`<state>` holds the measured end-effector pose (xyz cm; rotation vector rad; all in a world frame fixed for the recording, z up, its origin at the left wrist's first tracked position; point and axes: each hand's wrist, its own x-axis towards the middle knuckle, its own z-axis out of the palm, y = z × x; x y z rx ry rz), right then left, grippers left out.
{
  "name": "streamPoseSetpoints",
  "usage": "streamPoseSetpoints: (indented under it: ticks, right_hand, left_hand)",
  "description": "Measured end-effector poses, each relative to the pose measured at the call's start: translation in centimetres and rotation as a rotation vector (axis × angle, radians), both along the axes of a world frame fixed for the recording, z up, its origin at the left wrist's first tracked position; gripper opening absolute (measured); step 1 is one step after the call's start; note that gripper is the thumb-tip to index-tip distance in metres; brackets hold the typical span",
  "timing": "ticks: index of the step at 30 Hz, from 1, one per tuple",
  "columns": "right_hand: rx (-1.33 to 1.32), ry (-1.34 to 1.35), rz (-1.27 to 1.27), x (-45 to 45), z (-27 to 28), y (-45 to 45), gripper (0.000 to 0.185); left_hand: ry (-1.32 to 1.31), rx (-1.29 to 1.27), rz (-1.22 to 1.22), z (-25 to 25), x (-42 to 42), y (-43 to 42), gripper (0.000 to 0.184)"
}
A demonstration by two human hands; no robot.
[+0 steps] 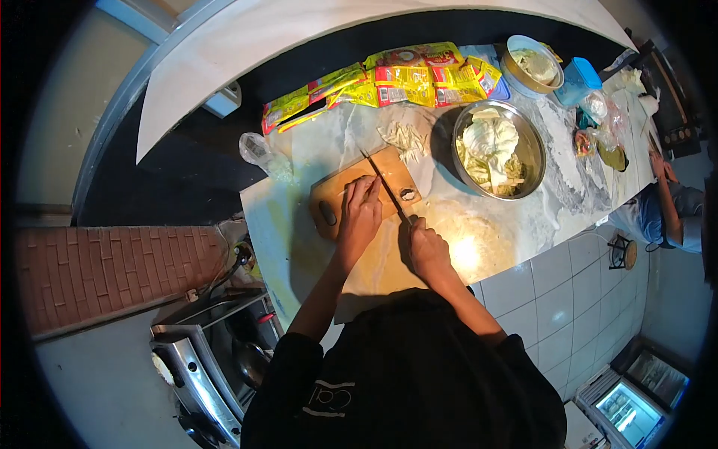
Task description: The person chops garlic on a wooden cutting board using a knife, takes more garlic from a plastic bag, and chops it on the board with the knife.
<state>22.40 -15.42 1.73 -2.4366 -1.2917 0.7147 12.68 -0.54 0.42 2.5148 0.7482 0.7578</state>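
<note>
A wooden cutting board (336, 187) lies at a slant on the marble table, with an oval hole near each end. My right hand (429, 251) is wrapped round the handle of a knife (387, 187), whose blade crosses the board and points away to the left. Close beside the blade, my left hand (360, 213) presses down on the board with its fingers bent together. Whatever lies under those fingertips is hidden. Just beyond the board is a pile of pale shredded cabbage (404, 138). To its right stands a steel bowl (540, 161) holding cabbage leaves and cut pieces.
Yellow and red packets (404, 84) line the table's back edge. A second bowl (512, 63), a blue-lidded container (583, 73) and plastic bags (609, 123) stand at the right. A clear bag (256, 148) lies at the left. Another person (669, 198) is at the far right.
</note>
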Motion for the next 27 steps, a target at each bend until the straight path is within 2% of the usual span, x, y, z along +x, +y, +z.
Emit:
streamPoseSetpoints:
  ticks: [9, 16, 22, 27]
  right_hand:
    - [0.083, 0.088, -0.036, 0.2, 1.5, -1.1, 0.027]
    - [0.108, 0.115, -0.022, 0.2, 0.6, -0.6, 0.024]
    - [0.103, 0.082, 0.003, 0.0, 0.5, -0.2, 0.025]
    - [0.052, -0.004, -0.004, -0.7, -0.1, 0.3, 0.019]
  left_hand:
    - [-0.011, -0.074, -0.013, -0.7, -0.5, 0.4, 0.042]
    - [-0.044, -0.082, -0.001, -1.3, -0.3, 0.6, 0.040]
    - [-0.049, -0.087, -0.012, -1.2, -0.3, 0.7, 0.040]
    - [-0.051, -0.099, -0.013, -0.9, -0.4, 0.7, 0.040]
